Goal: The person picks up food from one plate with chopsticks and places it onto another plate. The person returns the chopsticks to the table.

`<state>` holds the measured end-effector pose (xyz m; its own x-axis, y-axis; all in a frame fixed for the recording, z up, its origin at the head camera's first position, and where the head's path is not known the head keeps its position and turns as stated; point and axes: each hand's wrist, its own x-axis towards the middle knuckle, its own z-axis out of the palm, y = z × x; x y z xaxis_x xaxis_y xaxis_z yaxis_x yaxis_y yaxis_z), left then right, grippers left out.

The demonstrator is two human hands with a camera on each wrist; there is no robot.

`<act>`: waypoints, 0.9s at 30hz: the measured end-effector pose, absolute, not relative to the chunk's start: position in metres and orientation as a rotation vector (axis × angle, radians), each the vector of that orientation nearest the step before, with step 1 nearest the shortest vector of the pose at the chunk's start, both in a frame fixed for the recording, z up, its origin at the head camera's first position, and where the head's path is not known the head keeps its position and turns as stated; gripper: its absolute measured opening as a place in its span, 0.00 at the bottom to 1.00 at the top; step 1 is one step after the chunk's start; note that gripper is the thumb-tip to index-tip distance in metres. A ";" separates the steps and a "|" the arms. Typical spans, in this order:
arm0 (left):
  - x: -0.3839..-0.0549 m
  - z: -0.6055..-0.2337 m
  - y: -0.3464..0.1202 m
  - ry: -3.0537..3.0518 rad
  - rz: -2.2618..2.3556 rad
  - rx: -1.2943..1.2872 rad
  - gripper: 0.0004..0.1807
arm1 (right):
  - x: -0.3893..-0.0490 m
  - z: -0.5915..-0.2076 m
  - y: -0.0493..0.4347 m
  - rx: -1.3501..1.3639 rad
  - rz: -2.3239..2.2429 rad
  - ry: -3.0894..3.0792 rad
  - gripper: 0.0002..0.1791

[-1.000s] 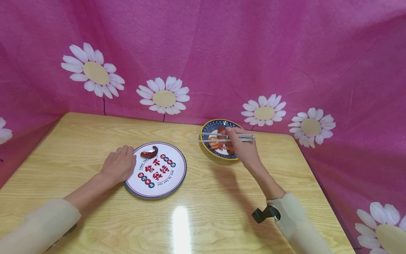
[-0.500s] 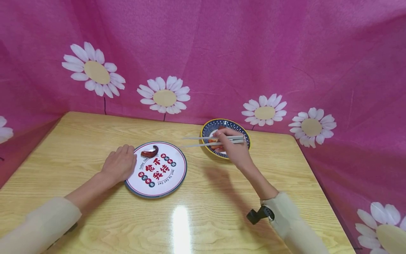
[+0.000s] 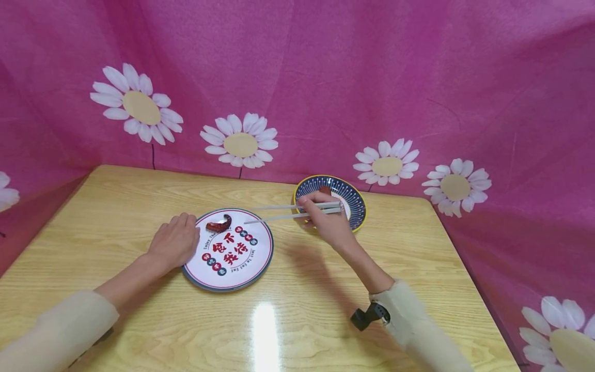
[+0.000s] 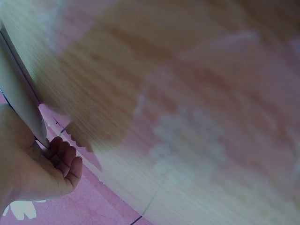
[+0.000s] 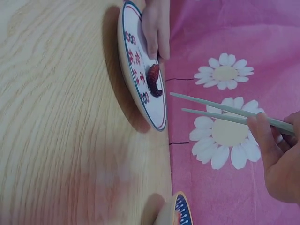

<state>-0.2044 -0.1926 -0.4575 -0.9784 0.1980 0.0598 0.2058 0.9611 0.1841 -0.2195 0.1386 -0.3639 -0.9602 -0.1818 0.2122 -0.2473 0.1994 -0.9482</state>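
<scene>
On the left, my left hand [image 3: 175,240] grips the rim of a white plate [image 3: 259,258] with a blue edge and red lettering; its fingers curl at the plate's edge in the left wrist view. A dark red, curled octopus tentacle [image 3: 219,225] lies on the plate. My right hand [image 3: 329,223] holds a pair of pale chopsticks [image 5: 220,106]. Their tips are apart, with nothing between them, and overlap the plate's right side in the head view. Behind that hand stands a blue patterned bowl [image 3: 357,204] with a yellow rim. A brown food piece [image 3: 325,190] shows in it; other contents are mostly hidden.
Everything stands on a light wooden table [image 3: 297,320]. A pink cloth [image 3: 316,93] with white daisies hangs along the back and sides. The bowl sits near the table's back edge, close to the cloth.
My right hand with the chopsticks has moved left from over the bowl, bringing the tips over the plate's right side. The left hand, plate and tentacle have stayed in place.
</scene>
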 end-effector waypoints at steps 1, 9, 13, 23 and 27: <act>-0.204 -0.458 -0.193 -3.070 -0.295 -0.316 0.17 | -0.219 -0.365 0.138 0.435 1.924 -2.390 0.12; -0.204 -0.457 -0.191 -3.068 -0.294 -0.317 0.17 | -0.219 -0.369 0.131 0.497 2.078 -2.334 0.13; -0.204 -0.458 -0.191 -3.071 -0.299 -0.317 0.17 | -0.220 -0.372 0.126 0.543 2.076 -2.333 0.13; -0.203 -0.458 -0.192 -3.061 -0.308 -0.320 0.17 | -0.221 -0.375 0.114 0.571 2.005 -2.389 0.11; -0.204 -0.459 -0.192 -3.062 -0.311 -0.329 0.18 | -0.221 -0.376 0.109 0.564 2.016 -2.395 0.11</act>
